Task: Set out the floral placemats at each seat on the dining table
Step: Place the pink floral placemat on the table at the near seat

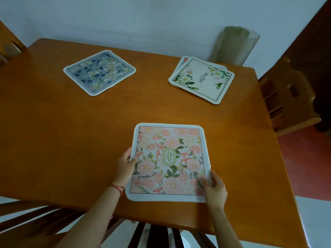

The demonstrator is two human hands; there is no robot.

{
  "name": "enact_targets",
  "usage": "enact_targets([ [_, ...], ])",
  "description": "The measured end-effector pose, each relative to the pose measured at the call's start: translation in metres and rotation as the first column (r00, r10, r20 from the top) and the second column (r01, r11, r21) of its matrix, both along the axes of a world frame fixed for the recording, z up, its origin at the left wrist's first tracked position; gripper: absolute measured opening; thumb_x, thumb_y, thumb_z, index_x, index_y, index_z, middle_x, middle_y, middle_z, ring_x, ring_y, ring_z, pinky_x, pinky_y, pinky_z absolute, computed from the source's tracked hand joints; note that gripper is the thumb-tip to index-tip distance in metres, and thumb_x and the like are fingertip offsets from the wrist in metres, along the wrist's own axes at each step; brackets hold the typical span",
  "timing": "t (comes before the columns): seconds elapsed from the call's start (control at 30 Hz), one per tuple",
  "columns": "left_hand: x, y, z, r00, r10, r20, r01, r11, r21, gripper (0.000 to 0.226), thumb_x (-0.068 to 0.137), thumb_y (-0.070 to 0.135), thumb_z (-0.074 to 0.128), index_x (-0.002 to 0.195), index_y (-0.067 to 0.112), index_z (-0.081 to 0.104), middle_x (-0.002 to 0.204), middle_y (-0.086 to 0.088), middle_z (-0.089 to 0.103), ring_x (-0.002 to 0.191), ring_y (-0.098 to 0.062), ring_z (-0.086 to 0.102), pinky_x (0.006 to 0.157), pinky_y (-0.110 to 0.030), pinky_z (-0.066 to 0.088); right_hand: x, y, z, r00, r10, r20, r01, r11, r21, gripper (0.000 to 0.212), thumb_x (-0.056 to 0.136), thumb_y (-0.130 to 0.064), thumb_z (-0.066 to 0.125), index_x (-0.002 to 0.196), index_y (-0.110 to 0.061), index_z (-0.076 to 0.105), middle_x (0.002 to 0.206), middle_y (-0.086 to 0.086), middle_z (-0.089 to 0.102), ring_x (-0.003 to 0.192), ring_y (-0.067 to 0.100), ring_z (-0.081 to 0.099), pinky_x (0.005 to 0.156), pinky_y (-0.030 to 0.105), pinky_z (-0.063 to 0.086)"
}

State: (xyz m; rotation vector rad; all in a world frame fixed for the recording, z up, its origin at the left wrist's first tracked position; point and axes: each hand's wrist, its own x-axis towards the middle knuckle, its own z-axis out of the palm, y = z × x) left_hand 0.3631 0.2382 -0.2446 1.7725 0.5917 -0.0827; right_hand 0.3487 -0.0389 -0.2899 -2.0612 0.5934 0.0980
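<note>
I am holding a square pink floral placemat with a white fabric border and a gold oval "GARDEN" emblem (170, 161) flat on the orange-brown wooden surface (71, 131), close to the near edge in front of me. My left hand (125, 164) is pinching its left border, thumb lying on top of the white edge and the other fingers tucked beneath or behind it, so this grip is narrow and closed on the mat. A thin red string bracelet (117, 188) is circling my left wrist. My right hand (214, 187) is gripping the mat's lower right border, fingers curling over the edge onto the printed flowers. Farther away to the left, a blue and yellow floral placemat with a white border and a lettered frame (99, 72) is lying flat and turned at an angle, well apart from mine. At the far right, a cream placemat with green leaves, pale roses and dark script lettering (201, 79) is sitting on top of at least one more mat, whose corner is peeking out behind it. Just beyond that stack, a translucent greyish rolled sheet (234, 45) is standing upright against the pale wall (143, 18). Wooden chairs are standing at the right side (290, 97) and at the near edge below my arms (44, 222).
</note>
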Motion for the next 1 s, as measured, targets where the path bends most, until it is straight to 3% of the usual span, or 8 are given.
enact_targets([
  [0.13,0.005,0.004,0.008,1.0,0.002,-0.011,-0.002,1.0,0.029,0.043,0.091,-0.007,0.04,0.133,0.001,0.039,0.129,-0.012,0.051,0.117,-0.022,0.049,0.075,-0.015,0.05,-0.009,0.01,-0.001,0.999,-0.033,0.006,0.033,0.999,-0.001,0.05,0.083,-0.029,0.065,0.129,-0.018,0.05,0.124,0.006,0.059,0.108,0.027,0.058,0.084,0.05,0.053],
  [0.33,-0.012,0.013,0.001,0.999,0.027,-0.036,-0.027,1.0,-0.001,0.044,0.091,-0.003,0.043,0.134,0.002,0.039,0.138,-0.016,0.045,0.129,-0.027,0.041,0.094,-0.034,0.045,0.006,0.008,0.012,0.999,-0.031,0.023,0.031,0.999,0.034,0.052,0.083,-0.015,0.064,0.132,-0.009,0.049,0.123,0.009,0.058,0.11,0.025,0.056,0.089,0.04,0.051],
  [0.47,-0.019,0.019,-0.003,0.998,0.013,-0.068,-0.015,0.999,-0.03,0.05,0.089,-0.002,0.046,0.138,0.005,0.034,0.142,-0.015,0.041,0.131,-0.026,0.04,0.102,-0.043,0.042,0.013,0.006,0.023,0.999,0.027,0.028,-0.029,0.999,0.044,0.05,0.085,-0.011,0.062,0.133,-0.004,0.046,0.108,0.005,0.058,0.092,0.018,0.056,0.053,0.004,0.045],
  [0.53,-0.017,0.019,-0.004,0.997,0.01,-0.077,-0.014,0.999,-0.05,0.052,0.089,-0.005,0.045,0.139,0.005,0.033,0.142,-0.014,0.041,0.131,-0.026,0.039,0.1,-0.04,0.043,0.011,0.007,0.026,0.999,0.018,0.028,-0.02,0.999,0.048,0.051,0.085,-0.012,0.063,0.132,-0.004,0.046,0.109,0.002,0.057,0.089,0.018,0.056,0.056,0.007,0.047],
  [0.63,-0.013,0.014,-0.003,0.997,-0.003,-0.073,-0.002,0.998,-0.07,0.052,0.089,-0.007,0.043,0.139,0.005,0.033,0.143,-0.013,0.041,0.132,-0.025,0.039,0.098,-0.034,0.041,0.003,0.007,0.029,0.999,0.004,0.035,-0.006,0.999,0.042,0.046,0.085,-0.011,0.063,0.129,-0.004,0.05,0.102,0.001,0.059,0.085,0.017,0.056,0.067,0.023,0.049],
  [0.73,-0.015,0.01,-0.004,0.998,-0.008,-0.064,0.003,0.997,-0.078,0.051,0.089,-0.009,0.041,0.138,0.003,0.033,0.143,-0.014,0.04,0.133,-0.026,0.037,0.103,-0.037,0.037,-0.001,0.005,0.032,1.0,0.007,0.028,-0.008,0.999,0.05,0.04,0.085,-0.008,0.062,0.123,-0.002,0.054,0.093,0.003,0.058,0.075,0.013,0.052,0.063,0.022,0.047],
  [0.87,-0.016,0.012,-0.004,0.997,-0.033,-0.072,0.028,0.998,-0.065,0.052,0.089,-0.007,0.043,0.138,0.005,0.033,0.145,-0.014,0.038,0.134,-0.026,0.036,0.106,-0.047,0.037,-0.001,0.004,0.032,1.0,-0.011,0.012,0.01,0.999,0.051,0.05,0.085,-0.011,0.063,0.131,-0.003,0.047,0.097,0.002,0.056,0.077,0.012,0.052,0.063,0.02,0.046],
  [1.0,-0.016,0.011,-0.003,0.997,-0.041,-0.071,0.037,0.997,-0.062,0.051,0.089,-0.009,0.042,0.138,0.003,0.033,0.144,-0.015,0.039,0.133,-0.027,0.036,0.106,-0.044,0.037,-0.005,0.005,0.033,1.0,-0.01,0.005,0.01,0.999,0.043,0.05,0.085,-0.009,0.062,0.132,-0.004,0.046,0.096,0.0,0.057,0.074,0.009,0.053,0.056,0.014,0.044],
])
